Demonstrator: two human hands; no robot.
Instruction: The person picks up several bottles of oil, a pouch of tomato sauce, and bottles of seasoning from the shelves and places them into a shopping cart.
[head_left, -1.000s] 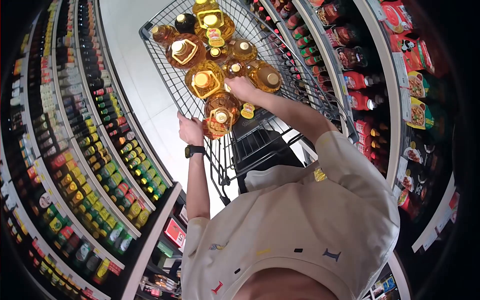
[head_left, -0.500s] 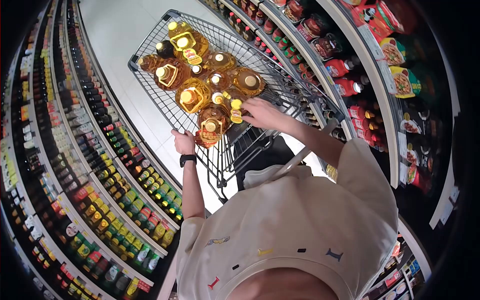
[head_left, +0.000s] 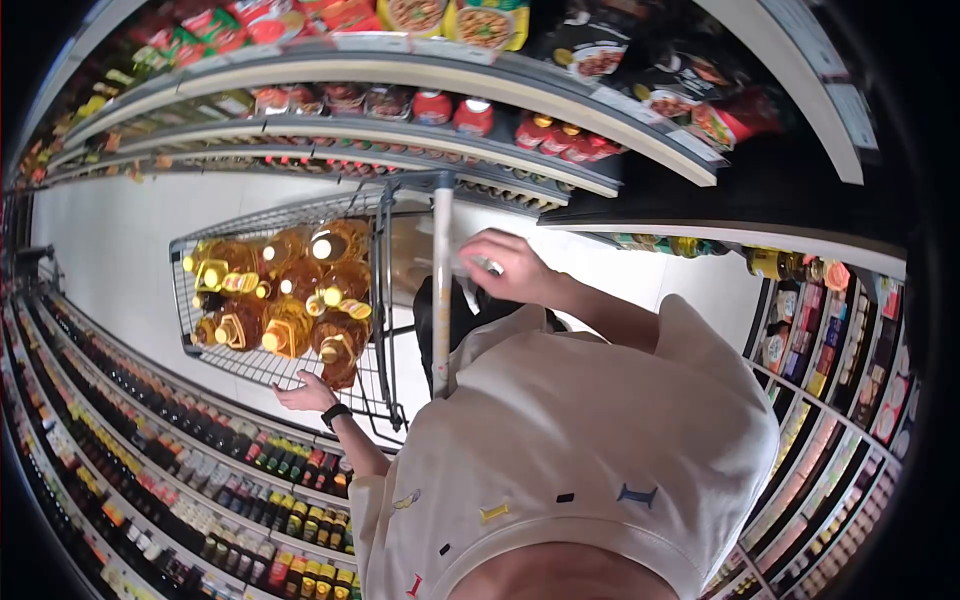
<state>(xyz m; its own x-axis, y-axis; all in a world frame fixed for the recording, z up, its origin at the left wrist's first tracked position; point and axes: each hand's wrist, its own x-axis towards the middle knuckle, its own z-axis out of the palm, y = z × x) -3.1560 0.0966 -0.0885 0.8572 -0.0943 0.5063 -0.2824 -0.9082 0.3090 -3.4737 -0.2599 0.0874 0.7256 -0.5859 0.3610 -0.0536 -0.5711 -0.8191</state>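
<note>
A metal shopping cart [head_left: 388,300] stands left of my body, its basket holding several large bottles of golden oil [head_left: 288,330] with yellow and white caps. My left hand [head_left: 308,392], below a dark wristband, is at the cart's lower side rim with its fingers spread and nothing held. Beside the white cart handle [head_left: 442,290], on its right, my right hand [head_left: 508,266] hangs with curved fingers apart, empty. The nearest oil bottle [head_left: 340,345] to my left hand leans at the basket's corner.
Shelves of bottles [head_left: 250,450] curve along the lower left. Across the top runs a shelf [head_left: 380,70] with packets and red bottles. More stocked shelves [head_left: 830,400] stand at the right. Pale floor [head_left: 100,230] shows beyond the cart.
The view has turned, so the cart now lies to the left. My right hand has come away from the bottles to beside the handle, and my left hand has opened off the rim.
</note>
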